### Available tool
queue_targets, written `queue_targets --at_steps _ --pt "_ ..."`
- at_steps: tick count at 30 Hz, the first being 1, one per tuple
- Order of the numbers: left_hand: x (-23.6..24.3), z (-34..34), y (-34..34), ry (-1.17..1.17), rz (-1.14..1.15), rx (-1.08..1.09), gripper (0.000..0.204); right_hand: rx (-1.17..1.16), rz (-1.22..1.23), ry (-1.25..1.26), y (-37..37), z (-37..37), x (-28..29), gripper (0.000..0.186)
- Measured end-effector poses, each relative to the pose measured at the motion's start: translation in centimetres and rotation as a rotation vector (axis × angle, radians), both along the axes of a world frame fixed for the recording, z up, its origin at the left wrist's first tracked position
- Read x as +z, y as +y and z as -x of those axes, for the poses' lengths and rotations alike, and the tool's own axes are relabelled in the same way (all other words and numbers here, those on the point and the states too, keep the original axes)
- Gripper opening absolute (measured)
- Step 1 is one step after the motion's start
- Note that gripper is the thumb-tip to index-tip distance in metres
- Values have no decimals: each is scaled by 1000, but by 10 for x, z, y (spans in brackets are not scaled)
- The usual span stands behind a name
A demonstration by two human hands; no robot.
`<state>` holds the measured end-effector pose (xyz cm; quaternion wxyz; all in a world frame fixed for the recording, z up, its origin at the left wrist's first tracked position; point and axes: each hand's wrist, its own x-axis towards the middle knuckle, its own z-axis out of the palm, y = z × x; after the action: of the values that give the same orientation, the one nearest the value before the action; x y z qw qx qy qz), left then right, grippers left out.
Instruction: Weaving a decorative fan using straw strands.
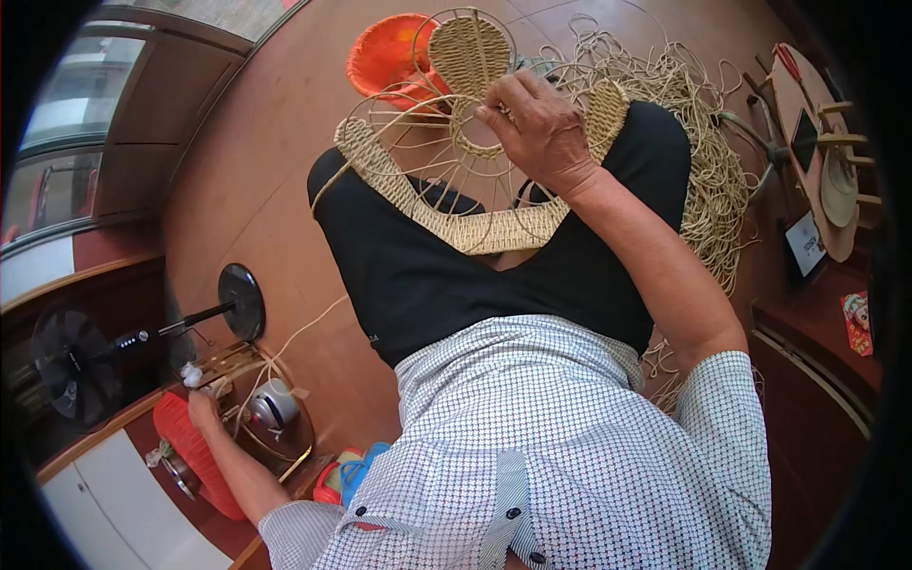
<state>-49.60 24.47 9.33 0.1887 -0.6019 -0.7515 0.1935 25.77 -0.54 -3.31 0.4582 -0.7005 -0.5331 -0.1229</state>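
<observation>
A round wire frame [492, 188], partly woven with pale straw cord, rests across my thighs. Its lower border [475, 231] carries a woven band, and a woven petal-shaped panel [470, 52] stands at its far side. At the small cord-wrapped centre ring [472, 147], my right hand [541, 128] pinches the straw cord [399, 119] with thumb and fingers. The cord loops left over my knee. My left hand [201, 407] reaches far out to the lower left, its fingers closed where a length of cord runs up to them; the fingertips are small and partly hidden.
An orange basket [385, 57] stands beyond the frame. Loose cord [708, 190] lies heaped along my right leg. A black fan [76, 366], its round base [242, 299], a silver pot [274, 407] and a red cushion-like thing [195, 456] are at left. A wooden chair [807, 161] stands at right.
</observation>
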Motion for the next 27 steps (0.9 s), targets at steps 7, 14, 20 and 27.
queue_targets --at_steps 7,14,20,27 --pt "-27 -442 -127 -1777 699 -275 30 -18 21 -11 -4 0 1 18" --pt "-77 -608 -142 -2276 846 -229 43 -21 36 5 -2 5 5 18" --pt "-70 -654 -112 -2141 759 -580 16 -1 18 29 -4 2 5 16" --pt "-65 -685 -83 -1664 520 -1242 12 51 -51 41 -5 -2 0 12"
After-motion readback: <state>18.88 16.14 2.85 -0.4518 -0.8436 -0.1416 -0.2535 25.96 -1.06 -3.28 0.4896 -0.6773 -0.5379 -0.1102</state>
